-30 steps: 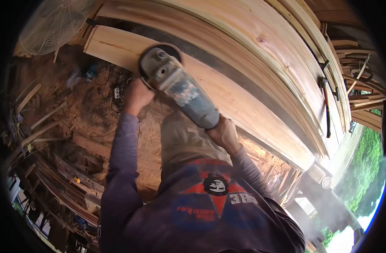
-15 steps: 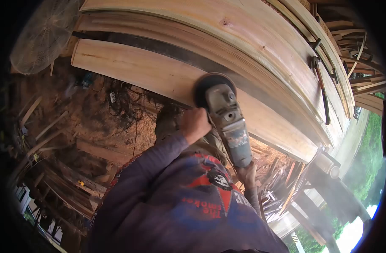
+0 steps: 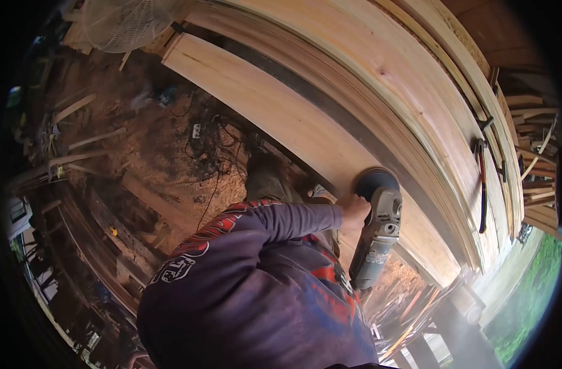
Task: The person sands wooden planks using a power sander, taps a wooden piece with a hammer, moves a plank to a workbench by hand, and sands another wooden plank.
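My left hand [image 3: 353,212] is closed at the side of an angle grinder [image 3: 382,230], where a side handle would be; the handle itself is covered by my fingers. The grinder's round dark disc [image 3: 377,178] lies against the face of a long pale wooden plank [image 3: 262,117], toward the plank's right part. The grinder body points down toward my torso, and its rear end is beside my shirt. My right hand is hidden behind my body and the tool.
More long boards [image 3: 379,67] lie stacked beyond the plank. A hammer-like tool with a dark handle [image 3: 482,187] rests on them at right. A fan [image 3: 128,24] stands at upper left. A power strip [image 3: 196,131], cords, sawdust and scrap wood cover the ground.
The grinder has moved rightward along the plank with my left hand on it. My view has shifted and turned, and my right hand, earlier at the grinder's rear end, has gone out of sight.
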`<state>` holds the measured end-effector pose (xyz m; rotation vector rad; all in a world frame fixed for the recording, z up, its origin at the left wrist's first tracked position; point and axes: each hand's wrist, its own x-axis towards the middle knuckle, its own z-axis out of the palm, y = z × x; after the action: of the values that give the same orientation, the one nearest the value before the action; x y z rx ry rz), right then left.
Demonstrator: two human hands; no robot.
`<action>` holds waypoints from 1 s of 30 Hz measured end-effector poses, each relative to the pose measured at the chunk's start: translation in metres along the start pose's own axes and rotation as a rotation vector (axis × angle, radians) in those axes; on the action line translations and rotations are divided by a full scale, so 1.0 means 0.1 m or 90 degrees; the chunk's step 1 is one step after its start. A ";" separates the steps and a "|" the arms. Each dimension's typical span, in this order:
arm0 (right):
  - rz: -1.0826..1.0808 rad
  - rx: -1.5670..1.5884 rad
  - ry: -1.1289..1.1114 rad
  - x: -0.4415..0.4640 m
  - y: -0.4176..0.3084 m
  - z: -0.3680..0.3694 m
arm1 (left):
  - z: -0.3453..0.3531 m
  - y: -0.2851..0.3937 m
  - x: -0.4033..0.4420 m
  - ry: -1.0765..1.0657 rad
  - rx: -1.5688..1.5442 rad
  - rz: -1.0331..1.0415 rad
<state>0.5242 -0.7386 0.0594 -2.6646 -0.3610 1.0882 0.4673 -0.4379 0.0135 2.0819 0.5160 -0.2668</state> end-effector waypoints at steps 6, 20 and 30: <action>-0.178 -0.054 -0.061 0.39 -1.16 0.52 | -1.01 -1.24 -0.94 0.182 -0.038 -0.264; -0.525 -0.160 -0.134 0.56 -5.19 2.31 | -3.44 -3.91 -2.55 0.404 -0.115 -0.533; -0.556 -0.238 -0.162 0.52 -6.17 3.11 | -3.97 -5.14 -3.03 0.466 -0.110 -0.491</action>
<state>0.2555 -0.1021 0.0020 -2.1733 -1.7103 1.0971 -0.0431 0.0613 -0.0462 1.6791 1.7162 0.1211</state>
